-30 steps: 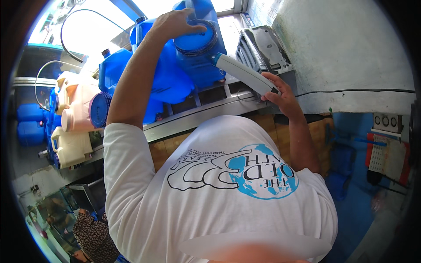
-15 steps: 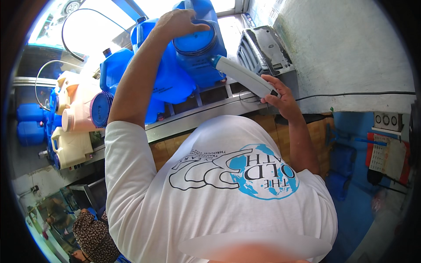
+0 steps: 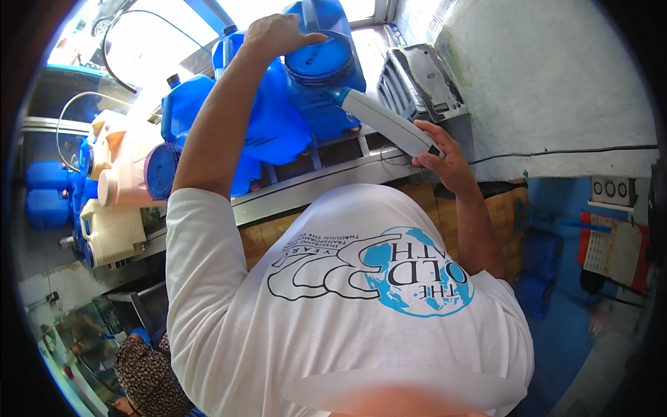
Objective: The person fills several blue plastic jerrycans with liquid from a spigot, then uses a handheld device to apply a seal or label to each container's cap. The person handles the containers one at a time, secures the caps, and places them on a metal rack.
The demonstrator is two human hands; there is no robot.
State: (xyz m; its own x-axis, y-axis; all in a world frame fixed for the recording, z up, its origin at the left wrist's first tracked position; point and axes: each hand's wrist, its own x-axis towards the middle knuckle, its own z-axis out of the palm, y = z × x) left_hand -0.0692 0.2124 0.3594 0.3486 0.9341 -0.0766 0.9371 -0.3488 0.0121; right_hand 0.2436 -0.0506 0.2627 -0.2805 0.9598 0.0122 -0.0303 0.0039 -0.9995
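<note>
My left hand point(image 3: 281, 35) grips the top of an upright blue water container point(image 3: 319, 101) near its handle, thumb over the wide blue round lid point(image 3: 316, 59). My right hand point(image 3: 438, 153) holds a long white handheld device point(image 3: 385, 119) with a teal tip, which points at the container's side just below the lid's rim. Other blue jugs point(image 3: 184, 104) stand to the left, behind my left forearm. The containers sit on a metal rack point(image 3: 299, 177) at a bright window.
Cream jugs point(image 3: 111, 229) and more blue containers point(image 3: 45, 194) crowd the left. A worn metal appliance point(image 3: 424, 76) stands right of the rack beside a white wall with a cable point(image 3: 563, 149). A person in a patterned top point(image 3: 146, 375) is at lower left.
The container under my left hand has shifted slightly to the right, and that hand with it. My right hand and the white device stay almost where they were.
</note>
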